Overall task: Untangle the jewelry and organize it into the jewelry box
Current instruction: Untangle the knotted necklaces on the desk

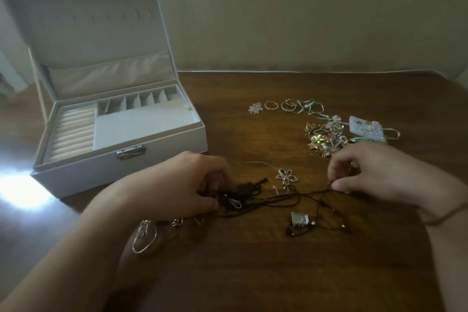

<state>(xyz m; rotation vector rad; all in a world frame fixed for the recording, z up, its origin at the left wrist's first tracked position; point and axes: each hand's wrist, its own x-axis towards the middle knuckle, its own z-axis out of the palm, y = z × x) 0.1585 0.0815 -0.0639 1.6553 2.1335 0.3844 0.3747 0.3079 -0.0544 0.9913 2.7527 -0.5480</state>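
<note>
A dark brown wooden table with a visible grain fills the lower and middle part of the frame, its far edge running across the centre right. Behind it, a pale, plain wall takes up the upper half of the frame, dim and greenish in the low light. A thin light strip lines the junction where the table's far edge meets the wall. At the left edge, a bright white glare of light falls on the tabletop, washing out the wood grain there. At the far right, the table's corner curves away against the pale backdrop.
</note>
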